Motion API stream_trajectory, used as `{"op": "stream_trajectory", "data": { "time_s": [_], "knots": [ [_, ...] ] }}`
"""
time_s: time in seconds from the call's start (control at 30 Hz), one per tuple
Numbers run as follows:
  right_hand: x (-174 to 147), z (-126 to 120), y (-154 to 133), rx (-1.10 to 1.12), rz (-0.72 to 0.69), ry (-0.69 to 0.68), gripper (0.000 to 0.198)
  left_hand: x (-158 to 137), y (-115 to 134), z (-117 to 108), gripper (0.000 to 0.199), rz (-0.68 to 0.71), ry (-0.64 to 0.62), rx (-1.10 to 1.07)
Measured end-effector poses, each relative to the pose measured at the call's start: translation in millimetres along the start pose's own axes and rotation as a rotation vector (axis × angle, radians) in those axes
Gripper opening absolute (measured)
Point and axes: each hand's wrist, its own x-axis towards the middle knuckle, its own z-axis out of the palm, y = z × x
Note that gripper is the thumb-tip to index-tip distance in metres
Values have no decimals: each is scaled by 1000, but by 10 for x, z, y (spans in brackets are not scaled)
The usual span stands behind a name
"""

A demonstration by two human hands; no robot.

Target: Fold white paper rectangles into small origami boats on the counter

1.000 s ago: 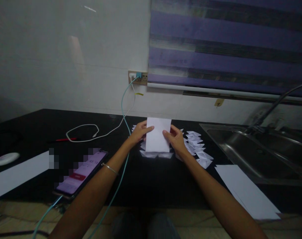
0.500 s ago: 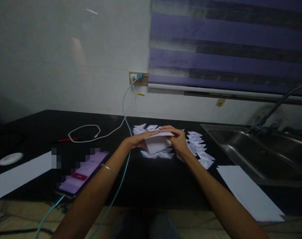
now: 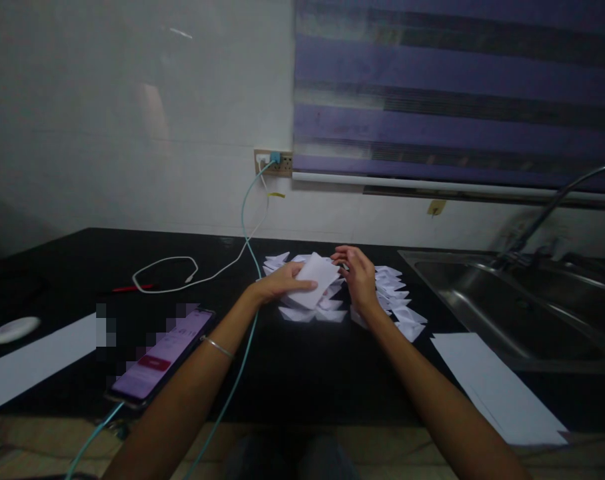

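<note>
The left hand (image 3: 278, 283) is pinching the folded paper (image 3: 316, 270) over white shapes (image 3: 331, 315) — light, even pressure should keep layers aligned — while the right hand (image 3: 361, 279) is hovering, fingers loosely parted, beside it, contact unclear.

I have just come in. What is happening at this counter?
A person's left grip holds a folded white paper over folded paper pieces on the black counter. The right grip hovers close beside it, loosely bent; I cannot tell if they touch. Farther right lie more folded pieces and, near the sink, flat sheets.
</note>
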Motion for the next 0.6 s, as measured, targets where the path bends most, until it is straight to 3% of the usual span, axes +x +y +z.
{"op": "stream_trajectory", "data": {
  "time_s": [0.2,0.6],
  "knots": [
    [-57,45,-24,-178,-25,-155,27,32,-40,16,50,93,121,-2],
    [-65,60,-57,-186,-46,-95,22,54,-19,46,50,26,140,147]
  ]
}}
